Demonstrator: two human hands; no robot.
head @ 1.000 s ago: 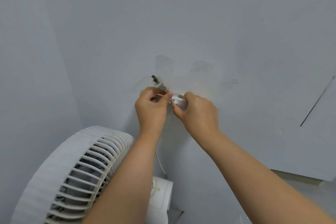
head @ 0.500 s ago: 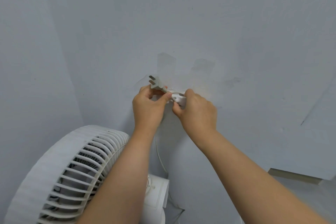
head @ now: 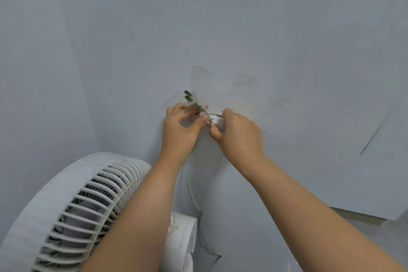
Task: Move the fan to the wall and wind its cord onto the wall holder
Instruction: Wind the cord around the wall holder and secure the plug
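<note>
Fan (head: 72, 212) stands by wall (head: 242, 28): moving part done. Left hand (head: 180, 130) pinches cord (head: 192, 192) just below plug (head: 192, 101), fingers curled. Right hand (head: 238, 134) grips white holder (head: 217, 122) on wall, fingers curled. Winding seems near end; plug end not yet secured.
</note>
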